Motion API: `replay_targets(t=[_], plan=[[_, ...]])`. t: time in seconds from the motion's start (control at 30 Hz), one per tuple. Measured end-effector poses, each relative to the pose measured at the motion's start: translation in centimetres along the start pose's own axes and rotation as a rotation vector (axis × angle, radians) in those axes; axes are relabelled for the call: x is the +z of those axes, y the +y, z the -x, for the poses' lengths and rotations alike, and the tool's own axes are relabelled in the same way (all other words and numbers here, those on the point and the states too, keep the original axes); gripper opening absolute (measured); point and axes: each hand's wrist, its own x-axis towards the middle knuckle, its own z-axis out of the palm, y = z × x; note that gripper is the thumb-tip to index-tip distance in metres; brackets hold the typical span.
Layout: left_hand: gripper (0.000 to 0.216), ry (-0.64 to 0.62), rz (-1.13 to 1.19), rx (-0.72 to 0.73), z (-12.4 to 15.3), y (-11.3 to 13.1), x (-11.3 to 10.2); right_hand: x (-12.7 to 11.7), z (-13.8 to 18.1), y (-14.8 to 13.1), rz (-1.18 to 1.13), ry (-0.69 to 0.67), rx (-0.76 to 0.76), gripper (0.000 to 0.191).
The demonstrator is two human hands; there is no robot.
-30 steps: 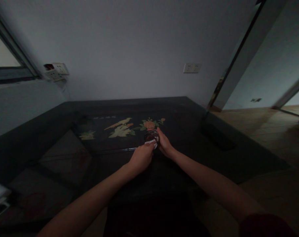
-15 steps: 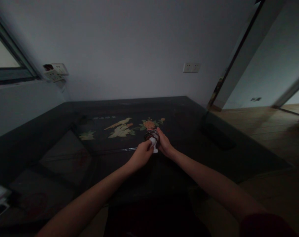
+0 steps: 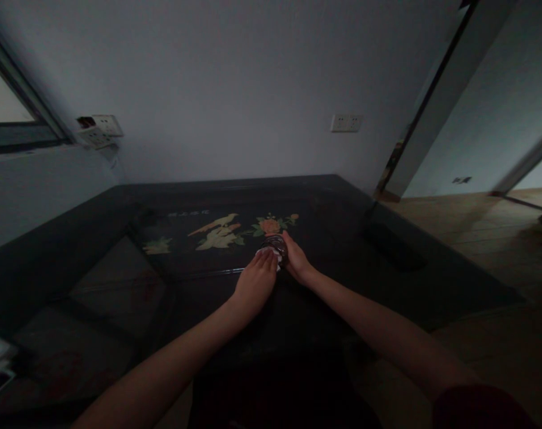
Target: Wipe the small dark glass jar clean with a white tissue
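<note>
White wad [image 3: 278,257] against dark, shiny vessel [image 3: 279,242]

Left hand [image 3: 256,280]: fingers bunched over the wad, pressing it to the vessel's near-left side. Right hand [image 3: 299,260]: fingers curved round the right side, gripping. Vessel between both sets of fingers, over black tabletop [image 3: 333,238]; contact with it can't be told. Just beyond fingertips, printed orange flower [image 3: 269,226]; printed bird [image 3: 217,222] left of it. Farther beyond, wall socket [image 3: 346,123].

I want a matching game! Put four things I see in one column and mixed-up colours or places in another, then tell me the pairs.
1. left hand
2. right hand
3. big painted rose
4. painted bird

A. orange
B. over a white wad
C. yellowish
D. against a dark round object

Pairs: 1-B, 2-D, 3-A, 4-C.
</note>
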Motion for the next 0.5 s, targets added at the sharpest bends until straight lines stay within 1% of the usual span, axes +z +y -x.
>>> replay_targets(t=[0.1, 0.2, 0.27, 0.33, 0.4, 0.43, 0.5], plan=[[0.043, -0.003, 0.034, 0.002, 0.1, 0.2, -0.1, 0.0, 0.1, -0.1, 0.018, -0.004, 0.01, 0.048], [0.041, -0.023, 0.167, -0.022, 0.1, 0.1, -0.7, 0.0, 0.2, -0.1, 0.03, -0.01, 0.009, 0.048], [0.037, -0.056, 0.336, -0.078, 0.0, 0.0, -1.0, 0.0, 0.3, -0.2, 0.029, -0.008, 0.007, 0.047], [0.029, -0.068, 0.593, -0.168, -0.3, -0.3, -1.1, 0.0, 0.4, -0.3, 0.028, -0.002, 0.013, 0.045], [0.019, -0.044, 0.878, -0.271, -0.7, -0.6, -1.1, 0.0, 0.5, -0.5, 0.021, 0.007, 0.023, 0.045], [0.015, -0.025, 0.985, -0.311, -0.9, -0.7, -1.1, 0.0, 0.5, -0.5, 0.015, 0.011, 0.028, 0.045], [0.011, -0.004, 1.122, -0.369, -1.2, -0.9, -1.0, 0.1, 0.5, -0.6, -0.001, 0.018, 0.033, 0.045]])
